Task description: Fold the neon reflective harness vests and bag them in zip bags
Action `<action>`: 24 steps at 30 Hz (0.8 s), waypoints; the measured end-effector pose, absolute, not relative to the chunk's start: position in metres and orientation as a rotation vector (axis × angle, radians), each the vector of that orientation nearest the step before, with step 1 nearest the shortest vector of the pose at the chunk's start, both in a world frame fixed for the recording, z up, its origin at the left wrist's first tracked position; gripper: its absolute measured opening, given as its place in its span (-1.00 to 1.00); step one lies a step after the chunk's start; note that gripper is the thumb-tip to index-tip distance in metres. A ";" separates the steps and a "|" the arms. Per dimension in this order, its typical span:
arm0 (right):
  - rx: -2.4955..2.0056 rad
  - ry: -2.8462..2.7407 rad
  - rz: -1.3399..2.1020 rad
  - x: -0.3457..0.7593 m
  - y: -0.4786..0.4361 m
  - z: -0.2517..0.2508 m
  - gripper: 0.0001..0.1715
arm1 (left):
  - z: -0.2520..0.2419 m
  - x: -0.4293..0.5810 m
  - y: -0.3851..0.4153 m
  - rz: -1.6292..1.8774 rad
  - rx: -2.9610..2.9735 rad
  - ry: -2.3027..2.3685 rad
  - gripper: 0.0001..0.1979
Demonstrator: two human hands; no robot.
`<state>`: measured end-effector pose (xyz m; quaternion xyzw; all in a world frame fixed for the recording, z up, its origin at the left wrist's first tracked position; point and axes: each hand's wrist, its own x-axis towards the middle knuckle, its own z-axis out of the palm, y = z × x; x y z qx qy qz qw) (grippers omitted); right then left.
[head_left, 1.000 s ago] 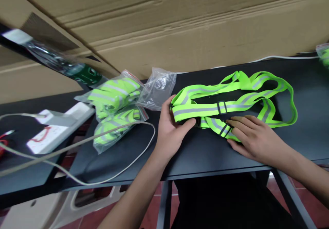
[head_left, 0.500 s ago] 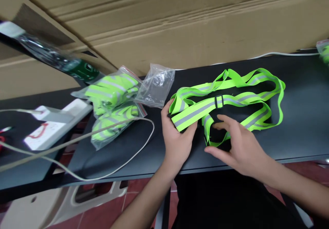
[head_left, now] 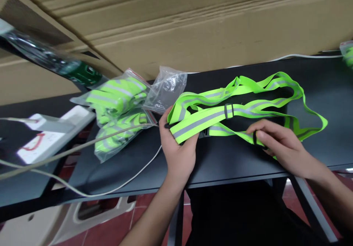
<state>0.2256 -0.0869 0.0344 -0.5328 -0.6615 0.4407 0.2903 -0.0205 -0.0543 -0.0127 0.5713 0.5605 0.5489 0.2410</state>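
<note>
Neon green straps with a grey reflective stripe, a reflective vest, lie in long loops over the dark table. My left hand is closed around the bundled left end of the vest. A black slider buckle sits on the upper strap, just right of that hand. My right hand pinches a lower strap close to another black slider. Between my hands that strap runs nearly straight. Its far loop extends to the right, past my right hand.
Bagged green vests lie to the left, beside a crumpled clear bag. A white power strip, a pale cable and a bottle are further left. Cardboard stands behind the black table.
My right hand has moved right and closed on the lower strap, drawing it out from the bundle. The right loop has spread outward. My left hand keeps its hold, slightly further left in view.
</note>
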 end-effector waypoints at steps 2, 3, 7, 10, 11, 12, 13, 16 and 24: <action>-1.382 -2.031 1.159 0.233 -0.084 0.038 -0.57 | -0.011 -0.021 -0.056 1.487 1.481 1.498 -0.35; -1.360 -2.135 1.141 0.235 -0.083 0.039 -0.56 | -0.009 -0.021 -0.057 1.483 1.441 1.482 -0.36; -1.283 -2.105 1.288 0.245 -0.071 0.039 -0.56 | -0.004 -0.023 -0.059 1.472 1.371 1.472 -0.37; -1.259 -1.893 1.635 0.256 -0.060 0.040 -0.56 | -0.004 -0.025 -0.058 1.489 1.338 1.473 -0.36; -1.263 -1.824 1.758 0.261 -0.057 0.040 -0.61 | -0.004 -0.026 -0.058 1.508 1.293 1.473 -0.35; -1.270 -1.766 1.870 0.266 -0.055 0.041 -0.65 | -0.004 -0.026 -0.057 1.531 1.230 1.477 -0.36; -1.279 -1.735 1.954 0.272 -0.053 0.041 -0.68 | -0.004 -0.026 -0.057 1.553 1.155 1.482 -0.36; -1.343 -1.827 2.035 0.293 -0.051 0.038 -0.60 | -0.003 -0.024 -0.055 1.615 0.936 1.464 -0.38; -1.823 -2.297 1.105 0.345 -0.044 0.030 -0.31 | -0.001 -0.027 -0.049 1.725 0.715 1.346 -0.49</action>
